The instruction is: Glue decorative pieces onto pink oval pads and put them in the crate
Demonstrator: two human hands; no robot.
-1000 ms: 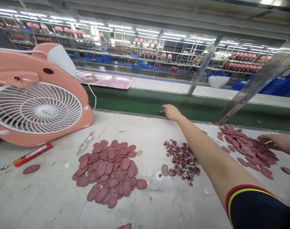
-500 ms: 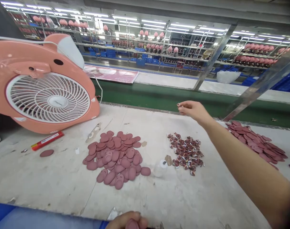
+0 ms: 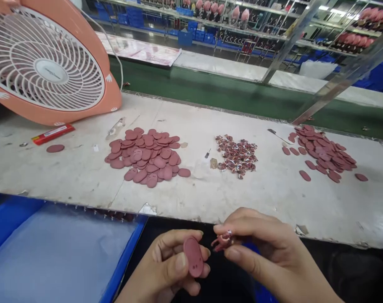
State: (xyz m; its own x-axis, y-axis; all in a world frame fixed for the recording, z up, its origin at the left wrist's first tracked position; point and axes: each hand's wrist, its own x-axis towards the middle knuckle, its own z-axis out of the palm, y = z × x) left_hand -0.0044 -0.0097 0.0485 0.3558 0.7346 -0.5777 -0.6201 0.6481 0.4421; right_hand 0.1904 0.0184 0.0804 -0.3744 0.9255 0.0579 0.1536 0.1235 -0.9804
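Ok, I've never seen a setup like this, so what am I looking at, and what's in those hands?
This is one camera worn on a person's head, looking forward and down, so there is no machine: the two hands at the bottom are the person's own. The left hand holds a flat dusky-pink oval piece; the right hand pinches a small red-and-white piece. On the white workbench lie a pile of the same ovals, a heap of small pieces and a second pile of ovals. A pink fan sits at the upper left.
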